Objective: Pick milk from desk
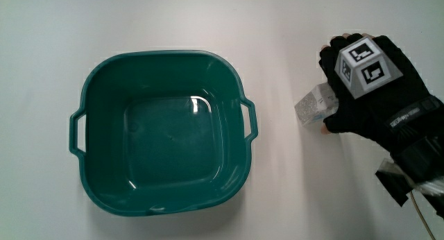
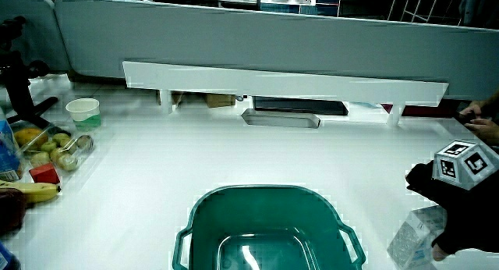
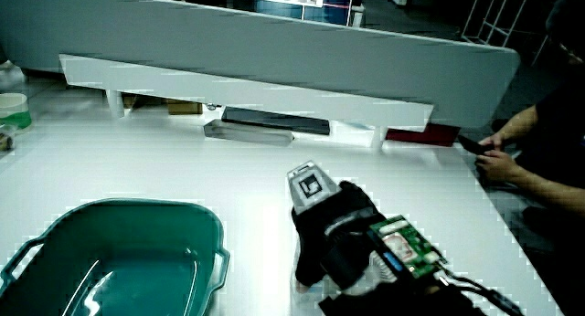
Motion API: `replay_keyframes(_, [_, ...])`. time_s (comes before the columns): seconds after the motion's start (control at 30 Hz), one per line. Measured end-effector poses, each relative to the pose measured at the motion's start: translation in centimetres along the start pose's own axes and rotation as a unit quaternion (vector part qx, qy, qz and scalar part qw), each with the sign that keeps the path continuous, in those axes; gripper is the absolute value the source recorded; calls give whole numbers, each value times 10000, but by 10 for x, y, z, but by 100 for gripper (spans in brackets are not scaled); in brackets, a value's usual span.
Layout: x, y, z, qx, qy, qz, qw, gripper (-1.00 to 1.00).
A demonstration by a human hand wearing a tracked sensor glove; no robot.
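Note:
A small pale milk carton (image 1: pixel 312 105) lies on the white table beside the teal basin (image 1: pixel 97 191), close to one of its handles. The gloved hand (image 1: pixel 331 87) is over the carton with its fingers curled round it; the carton's end pokes out from under the palm toward the basin. In a side view the carton (image 2: pixel 412 235) shows below the hand (image 2: pixel 456 204), resting on the table. In a side view the hand (image 3: pixel 331 229) and its patterned cube hide the carton.
The basin (image 2: pixel 204 215) holds nothing. A low white shelf (image 2: pixel 284 81) with a dark flat device (image 2: pixel 300 106) under it stands near the partition. A paper cup (image 2: pixel 83 111), loose fruit (image 2: pixel 54 145), a banana (image 2: pixel 35 192) and a red block (image 2: pixel 45 174) lie at the table's edge.

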Motion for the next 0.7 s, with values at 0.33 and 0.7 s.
replay_keyframes(0.33, [9, 11, -9, -253, 309, 73, 9992, 0])
replay_keyframes(0.7, [11, 14, -11, -332, 490, 193, 9981, 9])
